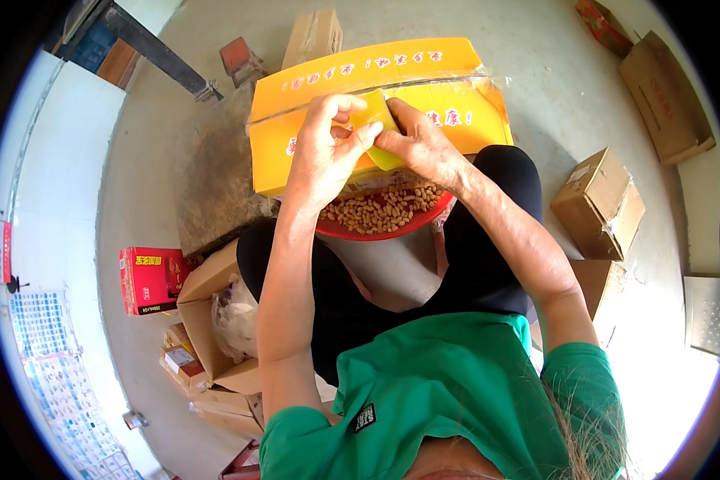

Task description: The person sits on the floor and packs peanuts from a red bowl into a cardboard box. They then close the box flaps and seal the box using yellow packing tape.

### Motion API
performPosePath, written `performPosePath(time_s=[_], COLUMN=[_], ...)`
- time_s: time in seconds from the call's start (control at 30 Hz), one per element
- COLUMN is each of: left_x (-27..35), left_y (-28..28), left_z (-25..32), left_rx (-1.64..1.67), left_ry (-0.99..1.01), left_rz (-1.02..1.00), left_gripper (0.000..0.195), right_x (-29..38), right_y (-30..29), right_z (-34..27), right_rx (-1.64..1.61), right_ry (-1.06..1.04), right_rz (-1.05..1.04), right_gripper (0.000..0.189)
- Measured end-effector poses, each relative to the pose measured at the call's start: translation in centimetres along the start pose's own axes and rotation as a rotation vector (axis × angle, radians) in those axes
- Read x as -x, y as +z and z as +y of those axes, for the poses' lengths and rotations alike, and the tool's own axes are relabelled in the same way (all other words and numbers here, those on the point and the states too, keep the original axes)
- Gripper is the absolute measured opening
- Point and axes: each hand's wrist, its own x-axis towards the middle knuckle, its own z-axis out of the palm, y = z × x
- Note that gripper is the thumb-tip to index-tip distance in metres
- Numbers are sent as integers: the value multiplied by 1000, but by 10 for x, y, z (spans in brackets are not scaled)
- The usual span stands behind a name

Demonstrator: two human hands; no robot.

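A small yellow-green item point(379, 117), smooth and slightly translucent, is held above a yellow cardboard box point(456, 99) in front of me; its exact kind is not clear. My right hand point(420, 141) grips it from the right, with the thumb in front and the fingers partly behind it. From the left, my left hand point(333, 144) has its thumb tip and curled fingertips at the item's near face and left edge. The box bears red and white printed writing and clear tape along its seam. Under its near side, a red plastic basket point(369, 236) holds many unshelled peanuts point(384, 211).
A worn slab point(216, 174) lies left of the yellow box. An open cardboard box point(201, 324) with a plastic bag point(235, 312) and a red carton point(150, 281) stand at left. Cardboard boxes point(600, 204) stand at right. A dark beam point(156, 48) projects at upper left.
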Motion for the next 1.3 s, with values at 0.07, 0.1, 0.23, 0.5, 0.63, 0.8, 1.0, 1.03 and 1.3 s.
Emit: performPosePath(time_s=[0.07, 0.1, 0.23, 0.5, 0.63, 0.8, 1.0, 1.03, 1.3], left_x=[-1, -1, -5, -14, -16, -17, -16, -16, -19], left_y=[0, 3, 11, 28, 32, 30, 36, 34, 42], left_z=[-4, -3, -7, 10, 6, -1, 10, 9, 14], left_rx=[44, 19, -121, -194, -195, -221, -288, -354, -533], left_ry=[-56, -56, 27, 155, 197, 160, 216, 260, 433], left_rz=[-56, -52, -26, 26, 19, -9, 45, 19, -10], left_gripper=[22, 21, 17, 16, 15, 12, 12, 12, 13], right_x=[1, 2, 4, 6, 6, 6, 9, 10, 15], right_y=[-2, -4, -8, -19, -19, -20, -18, -19, -24], right_z=[0, 0, 3, 8, 11, 14, 11, 11, 14], right_rx=[5, 9, -4, 163, 181, 272, 242, 239, 158], right_ry=[12, 20, 37, -69, -61, -98, -48, -44, -40], right_rz=[-39, -55, -19, 89, 115, 106, 110, 110, 124], right_gripper=[37, 37, 35, 35, 35, 35, 31, 31, 34])
